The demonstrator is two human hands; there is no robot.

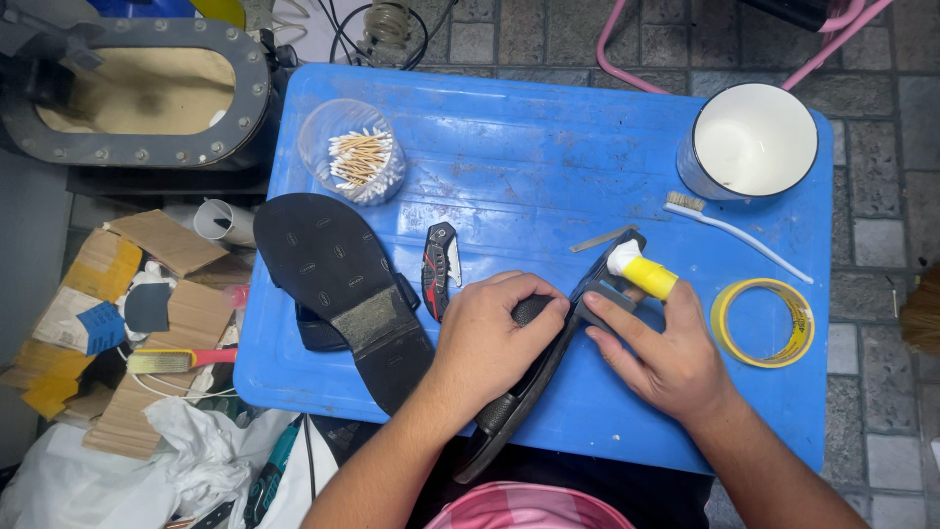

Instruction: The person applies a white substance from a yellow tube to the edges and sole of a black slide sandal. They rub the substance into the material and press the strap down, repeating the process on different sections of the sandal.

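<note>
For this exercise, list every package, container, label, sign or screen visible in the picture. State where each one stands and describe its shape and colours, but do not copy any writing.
Clear plastic jar: table's far left, round, open, full of cotton swabs.
White mug: far right corner, round, dark rim.
Glue tube: in the right hand, yellow body, white tip.
Cardboard scraps: floor at left, brown, flat.
No signs or screens in view.

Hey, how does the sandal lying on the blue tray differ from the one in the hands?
The lying sandal rests flat, sole up, untouched; the held sandal is tilted on edge, gripped by the left hand and right hand. The lying one shows a grey patch at its heel; the held one has a yellow tube at its sole. Both are black.
</note>
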